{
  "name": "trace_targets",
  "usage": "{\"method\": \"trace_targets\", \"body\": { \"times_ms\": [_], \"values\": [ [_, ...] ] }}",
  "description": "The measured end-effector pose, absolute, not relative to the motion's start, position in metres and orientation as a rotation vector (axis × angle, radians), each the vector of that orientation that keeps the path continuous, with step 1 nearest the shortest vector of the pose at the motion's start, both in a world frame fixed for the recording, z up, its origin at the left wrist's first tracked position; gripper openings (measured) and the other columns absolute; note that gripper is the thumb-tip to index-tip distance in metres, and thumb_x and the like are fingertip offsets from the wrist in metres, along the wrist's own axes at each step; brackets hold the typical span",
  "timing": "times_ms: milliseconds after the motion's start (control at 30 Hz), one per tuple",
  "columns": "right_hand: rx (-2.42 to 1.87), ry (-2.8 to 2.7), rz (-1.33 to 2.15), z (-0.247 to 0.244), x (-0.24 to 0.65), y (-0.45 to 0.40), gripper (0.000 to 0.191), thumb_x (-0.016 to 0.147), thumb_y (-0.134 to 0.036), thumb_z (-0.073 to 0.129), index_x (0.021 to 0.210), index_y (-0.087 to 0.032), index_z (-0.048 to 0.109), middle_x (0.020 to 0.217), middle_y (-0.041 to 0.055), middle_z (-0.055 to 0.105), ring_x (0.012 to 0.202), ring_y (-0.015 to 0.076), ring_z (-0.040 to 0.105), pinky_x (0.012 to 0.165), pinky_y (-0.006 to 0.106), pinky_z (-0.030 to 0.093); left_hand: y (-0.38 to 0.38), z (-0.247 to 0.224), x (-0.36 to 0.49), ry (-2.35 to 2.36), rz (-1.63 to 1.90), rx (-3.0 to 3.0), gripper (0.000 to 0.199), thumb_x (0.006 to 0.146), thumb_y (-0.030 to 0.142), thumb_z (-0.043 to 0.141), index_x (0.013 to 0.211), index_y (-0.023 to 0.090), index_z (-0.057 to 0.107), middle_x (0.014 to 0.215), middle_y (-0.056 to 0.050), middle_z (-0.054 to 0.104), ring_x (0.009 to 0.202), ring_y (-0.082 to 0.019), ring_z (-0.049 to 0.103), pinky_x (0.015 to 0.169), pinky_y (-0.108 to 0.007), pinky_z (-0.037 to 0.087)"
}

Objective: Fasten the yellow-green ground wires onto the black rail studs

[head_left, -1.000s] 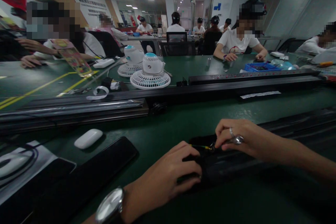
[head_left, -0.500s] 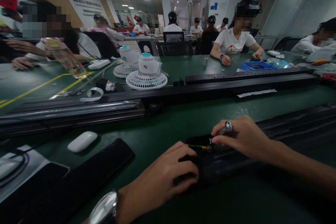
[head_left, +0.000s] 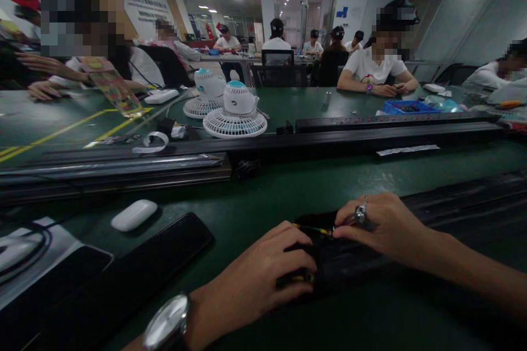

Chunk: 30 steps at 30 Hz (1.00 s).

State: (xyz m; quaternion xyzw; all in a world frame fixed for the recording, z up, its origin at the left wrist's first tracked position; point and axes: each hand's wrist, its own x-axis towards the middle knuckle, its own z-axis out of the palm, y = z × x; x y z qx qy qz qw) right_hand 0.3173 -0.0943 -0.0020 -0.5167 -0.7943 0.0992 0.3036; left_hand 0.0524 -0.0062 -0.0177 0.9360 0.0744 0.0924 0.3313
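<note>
A long black strip [head_left: 349, 263] lies on the green table under both hands. A thin yellow-green wire [head_left: 310, 228] with a small metal end runs between them. My right hand [head_left: 381, 225] pinches at that metal end, thumb and index finger together; what is between the fingertips is too small to make out. My left hand [head_left: 274, 269] lies over the strip's left end, fingers curled round a second yellow-green wire [head_left: 296, 278] with a metal end near the fingertips.
To the left lie a dark phone [head_left: 164, 263] and a white oval case [head_left: 134, 215]. Beyond are long black bars [head_left: 349, 137], two white fans [head_left: 235, 115], a bottle [head_left: 113, 88] and a blue tray [head_left: 411, 107]. A person [head_left: 376, 68] sits opposite.
The view has shifted slightly. My right hand's fingertips have moved down onto the wire's metal end. The second wire now shows more clearly under my left fingers. The person opposite has brought both hands together.
</note>
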Motion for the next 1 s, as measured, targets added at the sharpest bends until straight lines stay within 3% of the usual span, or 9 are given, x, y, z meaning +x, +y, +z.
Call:
{"method": "trace_targets", "body": {
  "times_ms": [267,400,567,767,1000],
  "values": [
    [-1.345,-2.428,0.289,0.013,0.322,-0.093,0.017,0.099,-0.012,0.059,0.104,-0.020,0.073,0.095,0.0027,0.076,0.085,0.0196,0.070,0.075,0.032,0.049,-0.007,-0.012,0.053,0.171,0.218,2.472,0.015,0.096,0.017,0.063,0.107,0.026,0.069,0.125,-0.005,0.056,0.115,-0.021,0.052,0.096,-0.038,0.049],
    [-1.391,-2.244,0.320,0.019,0.324,-0.095,0.012,0.097,-0.018,0.064,0.099,-0.021,0.075,0.093,0.0007,0.078,0.084,0.0172,0.073,0.075,0.028,0.051,-0.006,-0.012,0.051,0.134,0.216,2.501,0.021,0.095,0.015,0.063,0.111,0.027,0.070,0.130,-0.006,0.054,0.119,-0.022,0.051,0.099,-0.039,0.049],
    [-1.467,-2.086,0.330,0.014,0.322,-0.097,0.005,0.092,-0.022,0.072,0.090,-0.023,0.076,0.083,-0.0029,0.079,0.068,0.0135,0.072,0.064,0.025,0.050,-0.006,-0.015,0.053,0.172,0.229,2.466,0.024,0.095,0.026,0.068,0.119,0.026,0.066,0.124,-0.006,0.058,0.116,-0.022,0.052,0.099,-0.039,0.049],
    [-1.441,-2.076,0.331,0.008,0.318,-0.096,0.002,0.090,-0.023,0.075,0.090,-0.023,0.077,0.086,-0.0016,0.080,0.072,0.0147,0.075,0.066,0.025,0.052,-0.008,-0.018,0.053,0.217,0.231,2.448,0.009,0.095,0.024,0.067,0.104,0.022,0.066,0.123,-0.005,0.059,0.114,-0.021,0.053,0.097,-0.037,0.049],
    [-1.451,-2.121,0.324,0.010,0.318,-0.096,0.004,0.092,-0.023,0.072,0.092,-0.022,0.076,0.085,-0.0013,0.080,0.073,0.0154,0.074,0.069,0.026,0.051,-0.008,-0.015,0.053,0.170,0.259,2.464,0.011,0.096,0.019,0.065,0.104,0.025,0.069,0.125,-0.004,0.057,0.114,-0.020,0.053,0.096,-0.037,0.050]
  ]
}}
